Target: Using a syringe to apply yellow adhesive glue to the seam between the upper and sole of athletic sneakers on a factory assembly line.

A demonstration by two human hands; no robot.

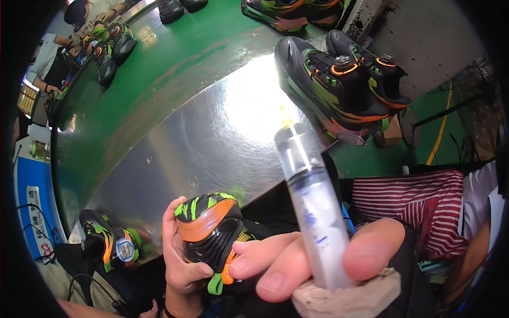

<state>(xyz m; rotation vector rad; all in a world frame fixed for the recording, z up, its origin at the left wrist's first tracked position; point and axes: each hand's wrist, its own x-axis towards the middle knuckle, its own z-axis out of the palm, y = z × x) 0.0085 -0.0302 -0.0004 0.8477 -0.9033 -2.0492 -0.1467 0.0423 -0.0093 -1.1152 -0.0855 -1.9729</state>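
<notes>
A black sneaker [209,246] with green and orange patches is held in my left hand [183,259], its heel and green pull loop toward me. My left fingers wrap its far side and the thumb presses near the heel. Closer to the camera, my right hand [286,265] is closed around a clear syringe [318,222] with whitish contents and a thin yellowish tip pointing up and away. A rough beige lump [347,297] sits at the syringe's lower end. My right fingertips overlap the sneaker's heel in the picture; I cannot tell whether they touch it.
A shiny metal plate [196,143] lies along the green workbench [175,58]. A pair of matching sneakers [328,90] stands on its right part, with more shoes farther back. Another sneaker [108,241] lies at the lower left. Other people are at the far left and right.
</notes>
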